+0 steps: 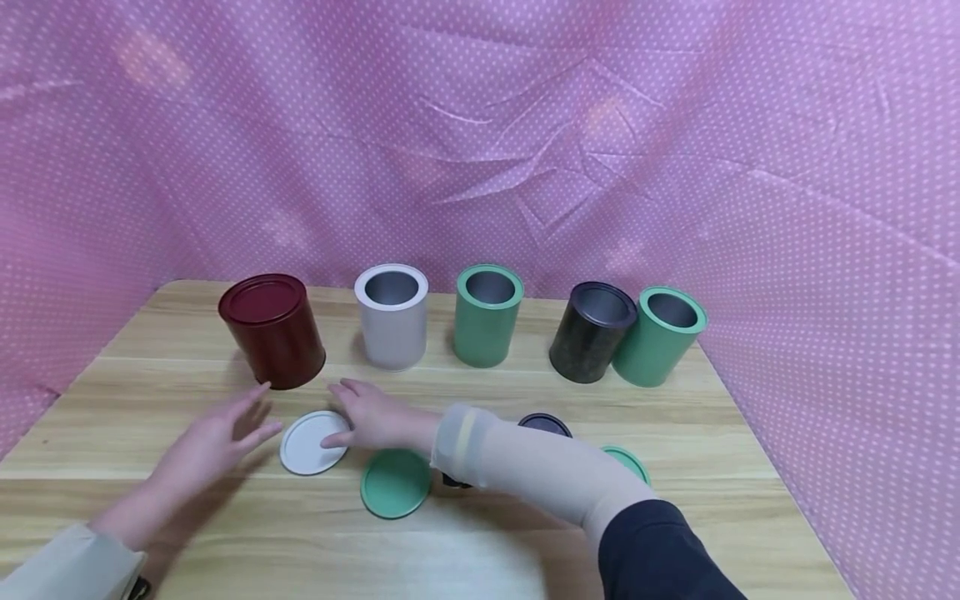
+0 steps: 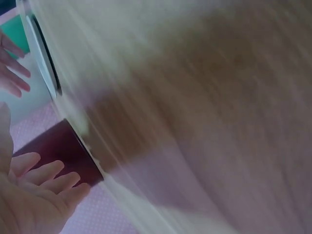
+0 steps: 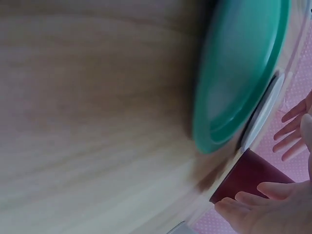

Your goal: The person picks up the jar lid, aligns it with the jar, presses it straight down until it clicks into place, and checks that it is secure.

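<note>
Maroon tin (image 1: 273,330) stands behind white lid (image 1: 311,442); right hand (image 1: 372,417) fingers relaxed, touching lid's right edge; left hand (image 1: 212,441) released, just left of it

The head view looks down from above the worktop (image 1: 525,550); both wrist views skim it closely, sharing the maroon tin (image 1: 273,329).

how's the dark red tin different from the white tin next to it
The dark red tin has its lid on, while the white tin stands open, its grey inside showing. The dark red tin looks wider than the white tin. The white tin's likely lid, a white lid, lies on the table under the right hand. Both are upright round tins in the back row.
</note>
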`<state>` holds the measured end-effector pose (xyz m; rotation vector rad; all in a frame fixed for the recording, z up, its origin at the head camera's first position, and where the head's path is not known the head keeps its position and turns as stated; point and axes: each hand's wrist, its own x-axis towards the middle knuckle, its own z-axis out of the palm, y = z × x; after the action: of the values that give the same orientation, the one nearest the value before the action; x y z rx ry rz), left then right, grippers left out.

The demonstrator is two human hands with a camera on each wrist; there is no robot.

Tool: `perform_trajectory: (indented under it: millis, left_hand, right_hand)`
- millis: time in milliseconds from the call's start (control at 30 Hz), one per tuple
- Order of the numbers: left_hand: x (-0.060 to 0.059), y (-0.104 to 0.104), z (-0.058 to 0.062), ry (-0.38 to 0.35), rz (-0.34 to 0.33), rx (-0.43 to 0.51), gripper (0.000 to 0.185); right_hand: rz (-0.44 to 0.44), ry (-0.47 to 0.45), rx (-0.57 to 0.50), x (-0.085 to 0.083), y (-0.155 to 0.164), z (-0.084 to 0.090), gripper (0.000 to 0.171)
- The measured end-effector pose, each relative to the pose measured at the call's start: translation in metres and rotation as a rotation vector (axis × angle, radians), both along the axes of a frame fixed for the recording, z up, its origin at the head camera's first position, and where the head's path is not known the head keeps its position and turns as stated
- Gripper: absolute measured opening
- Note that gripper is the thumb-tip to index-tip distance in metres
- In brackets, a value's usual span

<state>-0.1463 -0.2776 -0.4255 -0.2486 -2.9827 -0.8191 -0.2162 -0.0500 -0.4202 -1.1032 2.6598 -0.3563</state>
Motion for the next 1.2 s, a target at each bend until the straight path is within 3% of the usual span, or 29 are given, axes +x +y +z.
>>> perform_trajectory:
  millis: [367, 700, 1200]
  left_hand:
    - [-0.005, 0.005, -0.015, -0.023, -0.106, -0.063, 0.084]
    - [-0.010, 0.008, -0.020, -0.017, -0.118, -0.174, 0.090]
    - [0.009, 0.017, -0.020, -0.015, -0.120, -0.208, 0.091]
  right_hand:
    - [0.000, -0.060, 0.024, -0.007, 0.010, -0.006, 0.080]
    - [-0.019, -0.084, 0.097, -0.013, 0.008, -0.009, 0.079]
    - [0.029, -0.032, 0.131, 0.001, 0.012, -0.013, 0.078]
